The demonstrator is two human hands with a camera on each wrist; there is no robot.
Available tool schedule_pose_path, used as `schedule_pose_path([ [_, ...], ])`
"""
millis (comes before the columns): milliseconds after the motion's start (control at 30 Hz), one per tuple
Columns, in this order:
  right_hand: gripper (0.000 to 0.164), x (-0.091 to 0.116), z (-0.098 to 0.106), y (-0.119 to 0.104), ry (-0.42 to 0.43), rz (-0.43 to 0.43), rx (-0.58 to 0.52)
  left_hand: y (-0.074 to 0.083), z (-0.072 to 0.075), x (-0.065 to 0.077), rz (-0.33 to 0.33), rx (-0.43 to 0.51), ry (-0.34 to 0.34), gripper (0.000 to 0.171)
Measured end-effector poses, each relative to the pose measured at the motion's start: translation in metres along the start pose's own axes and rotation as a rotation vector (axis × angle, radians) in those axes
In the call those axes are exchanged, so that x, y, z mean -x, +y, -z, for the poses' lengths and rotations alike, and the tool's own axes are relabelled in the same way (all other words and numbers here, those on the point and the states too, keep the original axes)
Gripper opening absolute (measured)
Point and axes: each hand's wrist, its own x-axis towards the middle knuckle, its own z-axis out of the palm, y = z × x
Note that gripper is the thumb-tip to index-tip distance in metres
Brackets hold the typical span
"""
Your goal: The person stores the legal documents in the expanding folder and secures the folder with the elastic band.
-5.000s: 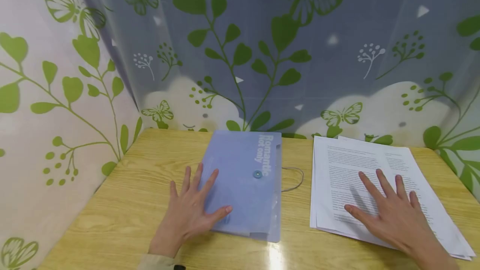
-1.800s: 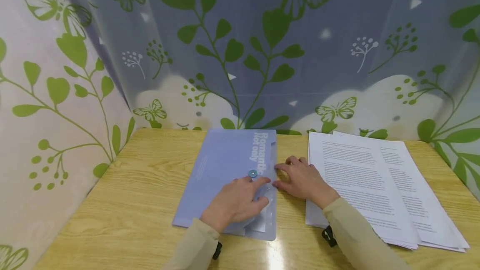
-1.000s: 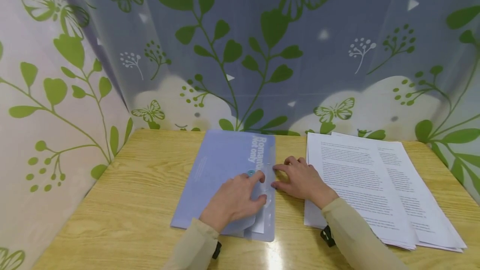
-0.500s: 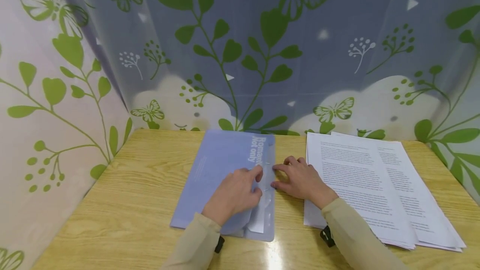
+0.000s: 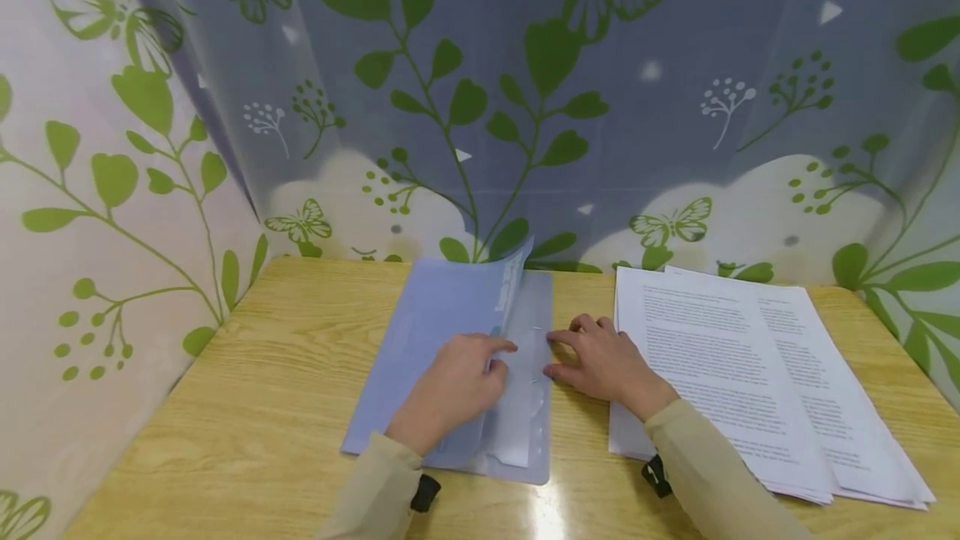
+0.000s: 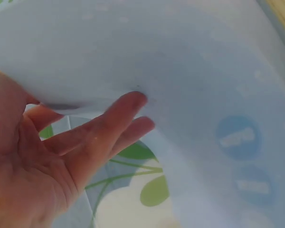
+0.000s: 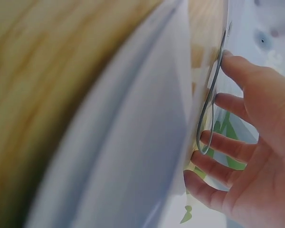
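A translucent blue document folder (image 5: 405,357) lies on the wooden table with its cover bent up along the right side. White paper (image 5: 513,432) shows inside. My left hand (image 5: 457,382) holds the cover near the middle of its free edge, index finger pointing right. In the left wrist view, the thumb (image 6: 130,102) lies against the pale cover (image 6: 218,71). My right hand (image 5: 600,357) rests at the folder's right edge, fingers loosely bent, thumb and index tips close to that edge. A grey elastic cord (image 7: 211,95) loops by its fingertips in the right wrist view.
A stack of printed sheets (image 5: 697,357), slightly fanned, lies to the right, partly under my right forearm (image 5: 720,465). A patterned curtain (image 5: 480,107) with leaves and butterflies stands behind the table (image 5: 247,407) and along its sides.
Earlier both hands were spread, left by the folder and right over the sheets. They came together at the folder's right side. Then the left hand drew the cover up and leftward; the right stayed.
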Motion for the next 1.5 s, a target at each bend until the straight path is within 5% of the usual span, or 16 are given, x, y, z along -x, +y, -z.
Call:
schedule_pose_path([
  [600,0.029,0.011,0.004,0.007,0.047,0.102,-0.071,0.004,0.000,0.005,0.115,0.303,0.189,0.050],
  [967,0.035,0.025,0.020,0.015,0.074,0.086,-0.157,-0.001,0.005,0.009,0.123,0.351,0.205,0.050],
  [1500,0.038,0.056,0.036,0.043,0.100,-0.008,-0.128,-0.004,0.009,0.013,0.101,0.347,0.206,0.051],
])
